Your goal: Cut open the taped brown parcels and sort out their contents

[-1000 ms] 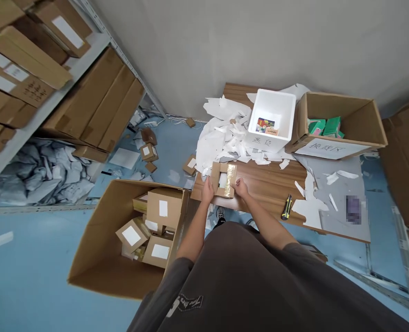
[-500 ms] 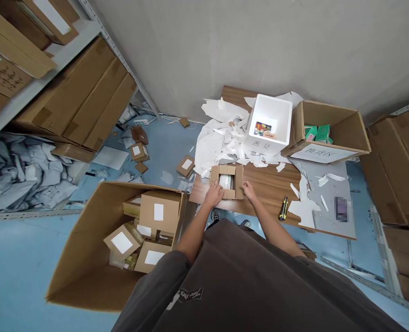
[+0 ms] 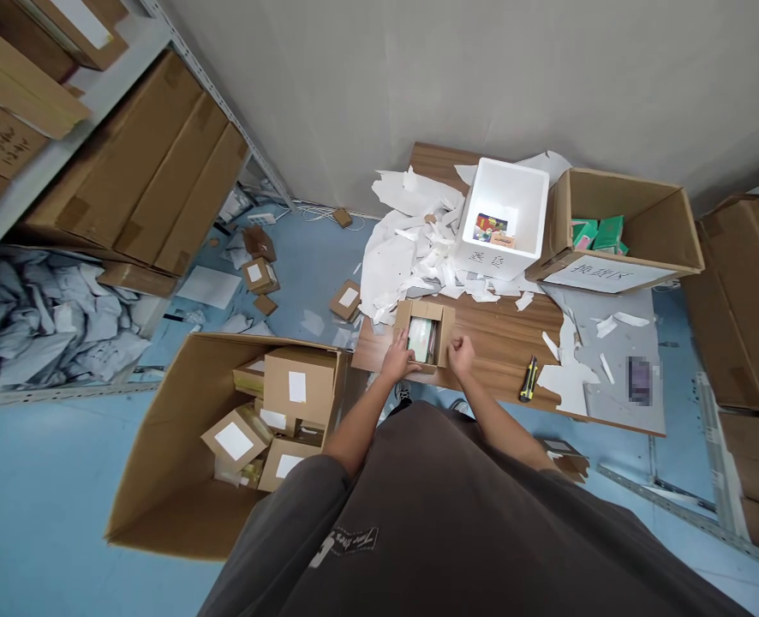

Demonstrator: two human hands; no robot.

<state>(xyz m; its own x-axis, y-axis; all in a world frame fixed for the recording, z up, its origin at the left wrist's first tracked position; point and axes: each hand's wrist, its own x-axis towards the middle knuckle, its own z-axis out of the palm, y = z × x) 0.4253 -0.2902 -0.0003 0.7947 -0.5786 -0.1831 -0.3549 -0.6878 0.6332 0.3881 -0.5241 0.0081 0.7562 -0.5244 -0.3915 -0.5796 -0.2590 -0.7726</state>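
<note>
A small cardboard box (image 3: 448, 323) stands on the wooden table with its top flaps open. Inside lies a pale, greenish-white flat item (image 3: 421, 337), its kind unclear. My left hand (image 3: 398, 356) grips the box's left side, fingers along the flap and thumb towards the front. At the right side, my right hand (image 3: 462, 356) is closed with curled fingers against the box's flap; its fingertips are partly hidden. To the right on the table lies a yellow and black utility knife (image 3: 528, 380).
Torn white paper (image 3: 411, 231) covers the table's back left. A white foam box (image 3: 505, 193) and a cardboard carton (image 3: 627, 184) with green packs stand behind. A large carton (image 3: 154, 480) of small boxes stands at left. Loaded shelves (image 3: 128, 60) flank both sides.
The small box's flaps have been raised from lying outward, showing more of the item inside. My right hand has curled tighter at its right side. The view has shifted slightly.
</note>
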